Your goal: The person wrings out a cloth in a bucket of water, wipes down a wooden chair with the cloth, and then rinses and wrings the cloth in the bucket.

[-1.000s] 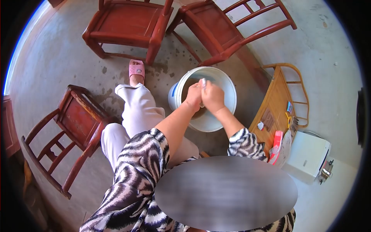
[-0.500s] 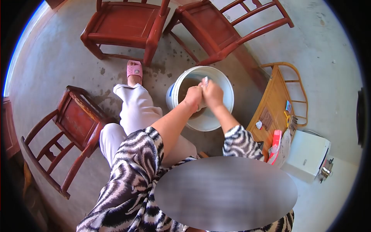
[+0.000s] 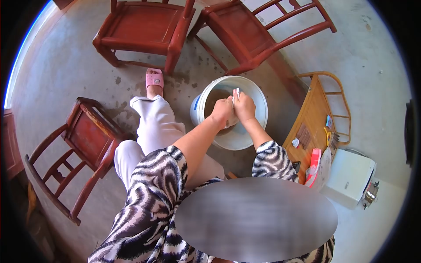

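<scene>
Both hands are closed above a white bucket [image 3: 260, 94] that holds brownish water [image 3: 213, 97]. My left hand [image 3: 222, 110] grips a whitish cloth [image 3: 233, 119], bunched and partly hidden by the fingers. Pressed close beside it, my right hand [image 3: 244, 108] is wrapped round the same cloth, and a pale end sticks up past the thumb. The lower part of the cloth hangs between the wrists, inside the bucket's outline. Whether it touches the water I cannot tell.
Red wooden chairs [image 3: 140, 28] stand beyond the bucket and at the left [image 3: 90, 136]. On the right, a wooden bench [image 3: 302, 127] carries a brush [image 3: 334, 139], a red package [image 3: 314, 160] and small items. A white box-shaped appliance [image 3: 348, 177] is beside it. Wet spots mark the floor.
My right hand was blurred by motion and has shifted slightly; now it is sharp and tight against my left hand. Both still grip the cloth over the bucket.
</scene>
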A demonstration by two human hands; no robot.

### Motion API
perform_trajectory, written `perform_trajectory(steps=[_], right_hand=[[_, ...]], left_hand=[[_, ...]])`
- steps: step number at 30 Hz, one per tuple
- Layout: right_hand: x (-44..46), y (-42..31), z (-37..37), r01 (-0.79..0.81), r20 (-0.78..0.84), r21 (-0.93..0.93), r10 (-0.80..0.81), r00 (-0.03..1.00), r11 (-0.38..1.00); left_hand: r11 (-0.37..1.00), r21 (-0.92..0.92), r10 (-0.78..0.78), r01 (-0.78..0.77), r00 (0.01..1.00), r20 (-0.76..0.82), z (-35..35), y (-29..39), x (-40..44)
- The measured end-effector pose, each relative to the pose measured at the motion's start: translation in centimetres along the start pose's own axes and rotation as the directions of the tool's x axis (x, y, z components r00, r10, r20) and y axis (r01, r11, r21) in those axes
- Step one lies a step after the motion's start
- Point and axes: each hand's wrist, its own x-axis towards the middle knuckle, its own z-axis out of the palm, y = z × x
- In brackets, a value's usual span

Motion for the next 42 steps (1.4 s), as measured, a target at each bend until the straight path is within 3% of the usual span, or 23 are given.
perform_trajectory(steps=[1, 3, 4, 6, 7, 9, 10, 12, 13, 14, 15, 16, 18, 20, 21, 22, 31, 34, 36, 42], right_hand=[[-0.4, -0.8, -0.1, 0.006, 0.000, 0.005, -0.006, 1.000, 1.000], [-1.9, -2.1, 0.0, 0.197, -0.023, 0.061, -0.196, 0.980, 0.979], [-1.9, -1.6, 0.3, 0.192, -0.017, 0.061, -0.191, 0.981, 0.979], [-0.8, 0.1, 1.3, 0.230, -0.077, 0.132, -0.221, 0.972, 0.964], [0.0, 1.3, 1.7, 0.128, 0.006, 0.070, -0.129, 0.992, 0.989], [1.5, 4.0, 4.2, -0.020, 0.193, 0.274, -0.035, 0.981, 0.961], [1.7, 4.8, 5.1, -0.090, 0.264, 0.385, -0.016, 0.964, 0.918], [2.2, 6.6, 6.8, -0.400, 0.435, 0.607, 0.135, 0.890, 0.687], [2.9, 8.8, 8.8, -0.477, 0.458, 0.623, 0.206, 0.865, 0.620], [3.4, 10.6, 10.4, -0.480, 0.463, 0.625, 0.203, 0.863, 0.616], [3.8, 12.1, 11.8, -0.577, 0.516, 0.630, 0.276, 0.811, 0.520], [3.9, 12.7, 12.4, -0.664, 0.571, 0.624, 0.341, 0.747, 0.412], [3.6, 12.8, 13.9, -0.683, 0.579, 0.633, 0.364, 0.730, 0.365], [2.8, 11.6, 14.6, -0.539, 0.314, 0.530, 0.439, 0.842, 0.655], [2.7, 15.4, 20.4, -0.557, 0.319, 0.636, 0.475, 0.820, 0.534], [2.9, 16.1, 21.3, -0.562, 0.328, 0.632, 0.473, 0.818, 0.534], [3.9, 18.1, 23.8, -0.406, 0.417, 0.715, 0.118, 0.901, 0.569], [3.6, 16.9, 20.4, -0.363, 0.414, 0.730, 0.049, 0.909, 0.579], [3.8, 10.7, 10.8, -0.654, 0.657, 0.751, -0.004, 0.754, 0.093], [2.1, 6.7, 0.3, -0.551, 0.560, 0.828, -0.140, 0.816, 0.099]], left_hand=[[1.000, -0.008, 0.026, -0.027, 0.999, -0.030, -0.1, 0.6, 0.1], [0.994, -0.109, -0.017, 0.014, 1.000, -0.018, -0.6, 1.2, 0.1], [0.976, -0.209, -0.061, 0.062, 0.998, 0.010, -0.2, 2.2, -1.0], [0.965, -0.231, -0.125, 0.120, 0.992, -0.008, 0.5, 2.4, -1.6], [0.989, -0.108, -0.112, 0.105, 0.992, -0.059, 0.3, 1.0, -0.5], [0.996, 0.065, -0.057, 0.068, 0.986, -0.156, -0.1, -0.6, 0.5], [0.996, 0.061, -0.059, 0.070, 0.985, -0.160, -0.2, -0.5, 0.8], [0.980, -0.097, -0.183, 0.175, 0.979, -0.091, -0.6, -0.6, 1.2], [0.981, -0.092, -0.182, 0.173, 0.978, -0.099, -0.6, -0.2, 1.2], [0.983, 0.094, -0.116, 0.156, 0.934, -0.336, 0.0, 0.0, 0.8], [0.944, 0.275, -0.006, 0.183, 0.843, -0.538, 0.5, 0.0, 0.4], [0.942, 0.278, -0.010, 0.191, 0.839, -0.544, 0.8, 0.0, 0.2], [0.939, 0.282, -0.011, 0.195, 0.839, -0.544, 0.9, 0.0, 0.0], [0.938, 0.277, -0.033, 0.208, 0.849, -0.527, 1.3, -0.1, 0.0], [0.935, 0.285, -0.037, 0.211, 0.856, -0.515, 1.6, 0.0, 0.0], [0.932, 0.292, -0.042, 0.215, 0.863, -0.503, 1.8, 0.0, 0.0], [0.989, 0.129, -0.001, 0.070, 0.882, -0.472, 1.2, -0.5, 1.4], [0.998, 0.062, 0.046, -0.022, 0.905, -0.423, 0.5, -1.1, 2.0], [0.996, 0.062, 0.086, -0.064, 0.882, -0.463, 0.3, -0.9, 2.5], [0.921, 0.312, 0.349, -0.233, 0.851, -0.392, -0.2, -0.8, 3.4]])
